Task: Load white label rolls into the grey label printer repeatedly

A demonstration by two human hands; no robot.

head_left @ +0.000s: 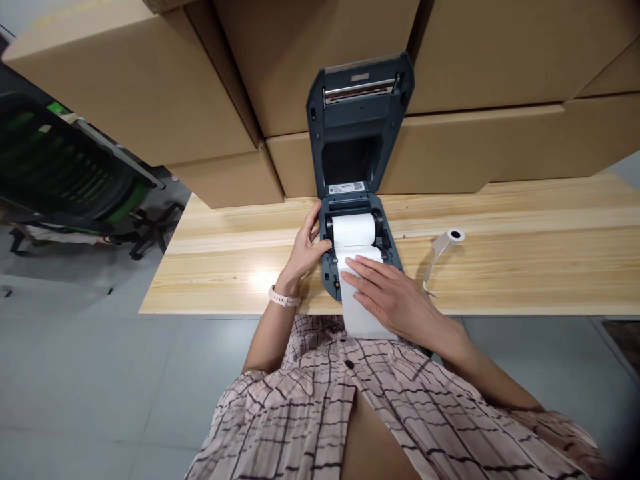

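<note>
A dark blue-grey label printer (327, 273) stands on the table with its lid (360, 127) raised. Inside sits a white paper roll (354, 230), and a strip of its paper (363, 320) runs forward over the front edge. My left hand (305, 250) holds the printer's left side, thumb on the inner rim and fingers along the outer wall. Across the paper strip lies my right hand (395, 293), palm down with fingers stretched out, pressing lightly on the paper near the front of the printer.
Large cardboard boxes (325, 67) are stacked along the back of the wooden table (525, 253). To the right of the printer lies a small white roll (453, 237) with a loose trailing end. An office chair (70, 160) stands left of the table.
</note>
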